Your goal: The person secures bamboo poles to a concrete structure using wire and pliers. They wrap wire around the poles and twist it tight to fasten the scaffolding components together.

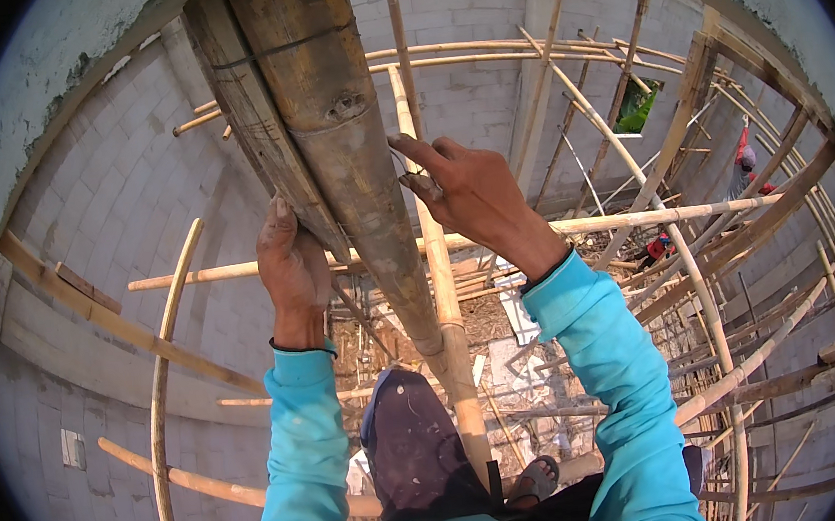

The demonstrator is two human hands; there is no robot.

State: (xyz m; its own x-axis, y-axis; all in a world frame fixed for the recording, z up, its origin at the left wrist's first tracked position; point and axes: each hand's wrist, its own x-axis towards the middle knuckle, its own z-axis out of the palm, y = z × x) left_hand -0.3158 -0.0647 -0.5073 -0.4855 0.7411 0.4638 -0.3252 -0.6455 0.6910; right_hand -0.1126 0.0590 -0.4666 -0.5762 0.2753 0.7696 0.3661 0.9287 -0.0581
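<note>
A thick bamboo pole [329, 128] runs from the top of the view down toward my knee, with a narrow wooden plank [264, 125] lying along its left side. Dark tie wire [291, 48] wraps round both higher up. My left hand [293, 272] grips the plank's lower left edge, thumb up, its other fingers mostly hidden behind. On the pole's right side my right hand [477, 194] is closed in a pinch, index finger against the bamboo. A thin bit of wire shows between its thumb and index finger.
Bamboo scaffolding surrounds me, with a horizontal pole [525, 233] crossing behind the thick one. Grey block walls [97, 171] stand around. Far below lies ground strewn with debris [507, 352]. My sandalled foot [534, 478] rests low on the scaffold. Another person [745, 169] is at the far right.
</note>
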